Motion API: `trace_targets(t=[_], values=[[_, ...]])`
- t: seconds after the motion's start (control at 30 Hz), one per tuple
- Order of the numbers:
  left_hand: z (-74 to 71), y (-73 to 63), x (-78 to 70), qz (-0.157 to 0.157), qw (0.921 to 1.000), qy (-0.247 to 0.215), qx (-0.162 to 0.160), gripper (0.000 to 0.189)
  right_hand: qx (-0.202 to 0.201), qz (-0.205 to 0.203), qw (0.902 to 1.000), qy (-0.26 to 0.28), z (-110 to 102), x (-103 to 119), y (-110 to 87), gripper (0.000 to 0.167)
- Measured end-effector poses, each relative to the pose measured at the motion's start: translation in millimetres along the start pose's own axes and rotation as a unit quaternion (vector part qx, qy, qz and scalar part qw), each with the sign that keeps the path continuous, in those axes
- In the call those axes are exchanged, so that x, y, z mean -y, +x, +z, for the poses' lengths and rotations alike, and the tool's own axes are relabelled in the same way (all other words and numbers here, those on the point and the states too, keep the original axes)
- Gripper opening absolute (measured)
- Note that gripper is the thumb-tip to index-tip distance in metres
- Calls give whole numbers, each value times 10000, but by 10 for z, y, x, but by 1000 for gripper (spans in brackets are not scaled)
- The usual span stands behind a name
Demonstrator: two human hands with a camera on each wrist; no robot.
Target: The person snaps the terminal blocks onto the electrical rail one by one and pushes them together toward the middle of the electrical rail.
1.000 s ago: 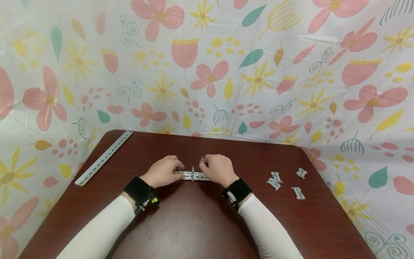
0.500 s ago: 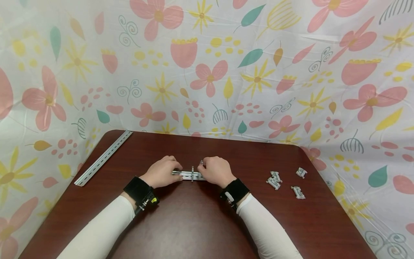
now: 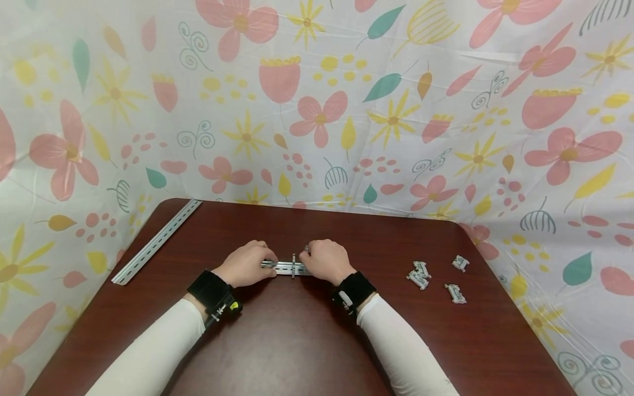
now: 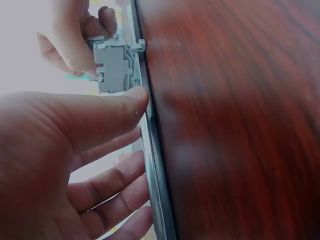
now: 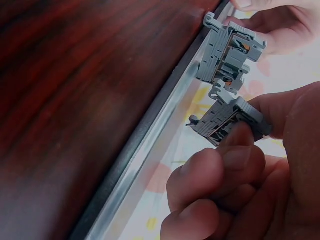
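Observation:
A short slotted metal DIN rail lies across the middle of the table, between both hands. Around its left part, my left hand grips with the thumb on the near side and the fingers behind, as the left wrist view shows. A grey terminal block stands upright on the rail. My right hand pinches a second grey terminal block between thumb and fingers, tilted and close beside the first. In the right wrist view this held block is above the rail; whether it touches the standing block, I cannot tell.
A longer slotted rail lies slantwise along the table's left edge. On the right are several loose terminal blocks, such as one near the edge and another farther back. A flowered curtain surrounds the far sides.
My right hand has moved slightly left with its terminal block, closer to the one standing on the rail. My left hand keeps its grip, almost in place.

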State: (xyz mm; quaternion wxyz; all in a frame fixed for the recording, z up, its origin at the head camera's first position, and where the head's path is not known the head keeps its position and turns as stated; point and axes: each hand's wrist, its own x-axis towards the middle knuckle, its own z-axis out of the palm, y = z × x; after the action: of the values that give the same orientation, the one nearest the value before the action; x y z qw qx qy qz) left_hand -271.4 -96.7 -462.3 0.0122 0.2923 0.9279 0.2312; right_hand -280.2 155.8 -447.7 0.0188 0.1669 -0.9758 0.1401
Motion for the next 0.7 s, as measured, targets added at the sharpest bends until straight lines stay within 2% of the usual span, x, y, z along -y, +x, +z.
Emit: trace_targets(t=[0.2, 0.7], values=[[4, -6, 12, 97, 9999, -47, -46, 22, 145, 126, 9998, 64, 8, 17, 24, 47], [-6, -21, -37, -53, 9998, -171, -57, 21, 396, 202, 9990, 99, 42, 16, 22, 49]])
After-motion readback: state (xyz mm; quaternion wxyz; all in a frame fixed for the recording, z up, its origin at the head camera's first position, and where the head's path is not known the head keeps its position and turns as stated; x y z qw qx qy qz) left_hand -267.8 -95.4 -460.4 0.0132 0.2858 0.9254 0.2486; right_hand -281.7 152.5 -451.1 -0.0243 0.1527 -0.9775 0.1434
